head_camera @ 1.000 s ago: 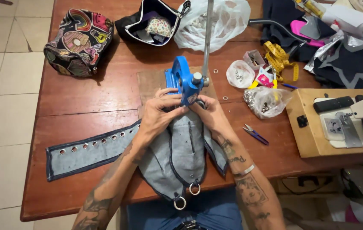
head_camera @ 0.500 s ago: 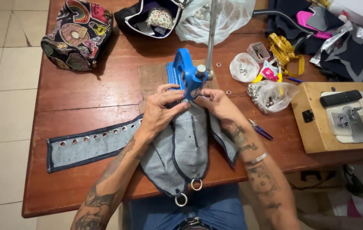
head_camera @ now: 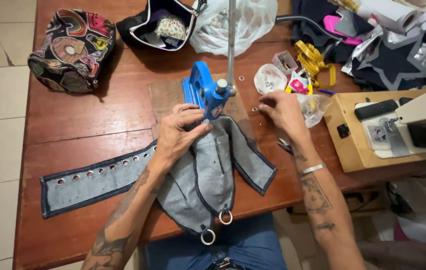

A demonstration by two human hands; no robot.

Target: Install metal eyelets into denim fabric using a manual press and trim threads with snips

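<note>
Nearest the camera, low in the frame, a grey denim piece (head_camera: 208, 170) with dark edging hangs over the bench (head_camera: 83, 130) edge, two metal rings (head_camera: 216, 226) dangling at its bottom. The left hand (head_camera: 180, 134) sits on the top of that denim at centre frame, fingers (head_camera: 195, 131) curled and pinching the fabric right under the blue eyelet press (head_camera: 204, 92). The right hand (head_camera: 285, 111) is just right of centre, palm down, fingers loose and stretched toward a small metal eyelet (head_camera: 255, 108) lying on the wood; can't tell if it's actually touching it, but it isn't gripping anything. Both forearms are tattooed, and there's a thin bracelet on the right wrist.

To the left lies a long denim strip (head_camera: 98, 180) with a row of eyelets already set. The bench is reddish wood, with pale floor tiles down the left edge. On the right sits a sewing machine (head_camera: 413, 120) on its wooden base.

Further back: small clear bags (head_camera: 270, 80) of hardware, a yellow measuring tape (head_camera: 313, 60), a patterned bag (head_camera: 70, 50) at upper left, an open black pouch (head_camera: 160, 25) with printed fabric inside, and a white plastic bag (head_camera: 243, 22).
</note>
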